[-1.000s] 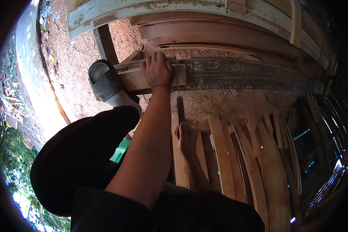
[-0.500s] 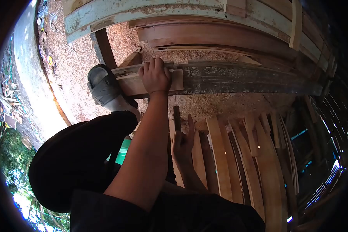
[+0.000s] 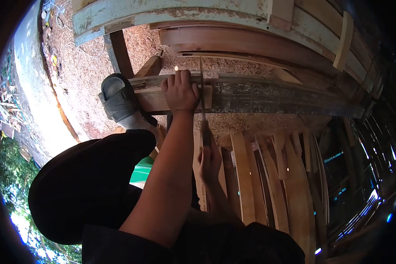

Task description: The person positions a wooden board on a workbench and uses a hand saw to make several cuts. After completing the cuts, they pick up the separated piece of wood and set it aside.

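Observation:
My left hand (image 3: 181, 93) presses on a short light board (image 3: 152, 100), its fingers closed over the far edge. That board lies on a long dark weathered beam (image 3: 268, 97). My right hand (image 3: 210, 159) is closed round the handle of a hand saw (image 3: 202, 99). The saw's thin blade crosses the light board just right of my left hand and reaches past the beam's far side. A foot in a dark sandal (image 3: 119, 97) rests on the left end of the board.
Pale painted planks (image 3: 171, 16) and reddish boards (image 3: 233, 40) lie beyond the beam. Several loose boards (image 3: 246, 180) stand at the lower right. Wood shavings (image 3: 88, 79) cover the ground. Something green (image 3: 141, 170) shows beside my leg.
My right hand has moved a little forward with the saw, and the blade now extends beyond the beam's far edge. My left hand remains on the board, its fingers slightly shifted.

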The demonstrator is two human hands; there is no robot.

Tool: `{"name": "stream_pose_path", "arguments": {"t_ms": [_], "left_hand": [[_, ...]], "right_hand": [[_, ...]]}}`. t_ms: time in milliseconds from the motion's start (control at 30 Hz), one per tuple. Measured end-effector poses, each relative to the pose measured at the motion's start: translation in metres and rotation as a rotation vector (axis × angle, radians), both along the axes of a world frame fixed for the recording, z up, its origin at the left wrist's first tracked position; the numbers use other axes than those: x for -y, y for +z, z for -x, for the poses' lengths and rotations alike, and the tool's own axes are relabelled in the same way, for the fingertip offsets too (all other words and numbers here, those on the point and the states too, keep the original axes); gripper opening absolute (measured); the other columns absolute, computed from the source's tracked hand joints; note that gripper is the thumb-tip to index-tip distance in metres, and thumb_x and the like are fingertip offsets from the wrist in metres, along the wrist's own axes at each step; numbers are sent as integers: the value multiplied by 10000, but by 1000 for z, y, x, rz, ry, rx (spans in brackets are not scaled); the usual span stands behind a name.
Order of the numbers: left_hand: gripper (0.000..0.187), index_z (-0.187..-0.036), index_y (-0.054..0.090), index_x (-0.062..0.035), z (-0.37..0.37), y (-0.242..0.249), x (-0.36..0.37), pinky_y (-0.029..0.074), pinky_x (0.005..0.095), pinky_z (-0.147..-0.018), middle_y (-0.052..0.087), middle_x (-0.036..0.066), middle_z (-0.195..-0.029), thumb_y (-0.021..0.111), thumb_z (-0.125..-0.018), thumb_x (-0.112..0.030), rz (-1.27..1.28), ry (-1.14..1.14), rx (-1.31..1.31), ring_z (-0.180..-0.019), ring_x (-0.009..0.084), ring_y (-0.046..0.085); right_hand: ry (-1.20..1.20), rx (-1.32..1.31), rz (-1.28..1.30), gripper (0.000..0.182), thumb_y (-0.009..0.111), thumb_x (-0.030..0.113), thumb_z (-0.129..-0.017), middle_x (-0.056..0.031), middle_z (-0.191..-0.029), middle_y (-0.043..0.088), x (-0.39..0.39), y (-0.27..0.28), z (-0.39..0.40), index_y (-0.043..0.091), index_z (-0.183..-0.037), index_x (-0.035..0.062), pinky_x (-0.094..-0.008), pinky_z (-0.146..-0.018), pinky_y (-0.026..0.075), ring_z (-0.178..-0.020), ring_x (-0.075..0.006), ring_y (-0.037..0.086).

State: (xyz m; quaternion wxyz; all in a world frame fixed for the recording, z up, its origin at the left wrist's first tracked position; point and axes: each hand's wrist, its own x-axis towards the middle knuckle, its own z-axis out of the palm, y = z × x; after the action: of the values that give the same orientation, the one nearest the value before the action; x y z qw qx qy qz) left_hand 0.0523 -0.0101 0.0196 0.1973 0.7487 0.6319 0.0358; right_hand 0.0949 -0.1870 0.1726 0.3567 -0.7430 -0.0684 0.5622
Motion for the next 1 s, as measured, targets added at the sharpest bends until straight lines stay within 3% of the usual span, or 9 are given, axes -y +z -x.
{"name": "stream_pose_path", "arguments": {"t_ms": [100, 267, 500, 600, 667, 700, 833, 933, 1000], "left_hand": [[309, -1090, 616, -122, 1, 3, -1, 400, 491, -1015, 635, 85, -1049, 599, -824, -279, 62, 24, 29, -1053, 321, 590], [310, -1102, 617, -128, 3, 3, -1, 397, 499, -1020, 634, 88, -1047, 600, -821, -257, 69, 28, 55, -1056, 324, 591], [298, -1074, 596, -139, 3, 2, 1, 402, 491, -1009, 633, 73, -1088, 634, -810, -273, 64, 13, 30, -1045, 303, 592], [292, -1065, 595, -139, 4, 0, -3, 401, 493, -1009, 633, 74, -1089, 634, -811, -277, 74, 2, 28, -1044, 304, 590], [292, -1063, 594, -138, 3, 1, 2, 400, 494, -1010, 634, 75, -1091, 636, -812, -280, 93, 3, 18, -1045, 306, 588], [294, -1063, 594, -137, 3, 1, 2, 400, 492, -1008, 633, 76, -1093, 640, -811, -282, 87, 5, 7, -1046, 305, 588], [295, -1061, 594, -135, 3, 1, 0, 400, 490, -1002, 633, 78, -1093, 646, -814, -287, 66, 5, 12, -1048, 305, 587], [290, -1062, 594, -136, 3, 1, 1, 399, 490, -1002, 635, 76, -1091, 642, -817, -283, 63, 0, 20, -1047, 306, 587], [287, -1059, 593, -135, 4, 0, -1, 399, 490, -1001, 633, 76, -1086, 642, -816, -281, 58, -4, 14, -1047, 307, 586]], "right_hand": [[-145, -190, -18, 610, 444, 339, -1143, 12, -747, 503, -60, -39, -17, 381, -1640, -9, -237, -504, 377, -582, -35, 452], [2, -27, 75, 619, 408, 367, -1148, 6, -723, 507, 17, 33, 13, 390, -1634, -16, -236, -512, 370, -566, -45, 440], [-73, -51, 73, 613, 411, 340, -1150, 14, -685, 529, -22, -31, -3, 375, -1638, -29, -242, -492, 370, -569, -37, 464], [-81, -80, 56, 591, 451, 407, -1139, 53, -846, 521, -20, -12, -2, 447, -1612, 53, -204, -483, 306, -550, 1, 365], [91, 8, 53, 631, 430, 324, -1146, -93, -1054, 748, 15, 24, 2, 348, -1639, -62, -220, -543, 409, -592, -28, 494], [93, -41, 123, 616, 436, 308, -1144, -140, -1296, 728, 11, 36, -3, 363, -1632, -61, -238, -604, 462, -640, -52, 547], [265, 145, 141, 621, 438, 319, -1145, -115, -1280, 729, -13, -11, -11, 371, -1623, -72, -251, -613, 464, -656, -55, 534], [130, -33, 218, 611, 436, 316, -1147, -158, -1339, 708, -28, -22, -9, 388, -1607, -84, -288, -765, 541, -862, -140, 688], [216, 165, 140, 589, 444, 292, -1143, -185, -1347, 701, 9, -4, 4, 399, -1609, -68, -317, -876, 551, -1038, -198, 718]]}}
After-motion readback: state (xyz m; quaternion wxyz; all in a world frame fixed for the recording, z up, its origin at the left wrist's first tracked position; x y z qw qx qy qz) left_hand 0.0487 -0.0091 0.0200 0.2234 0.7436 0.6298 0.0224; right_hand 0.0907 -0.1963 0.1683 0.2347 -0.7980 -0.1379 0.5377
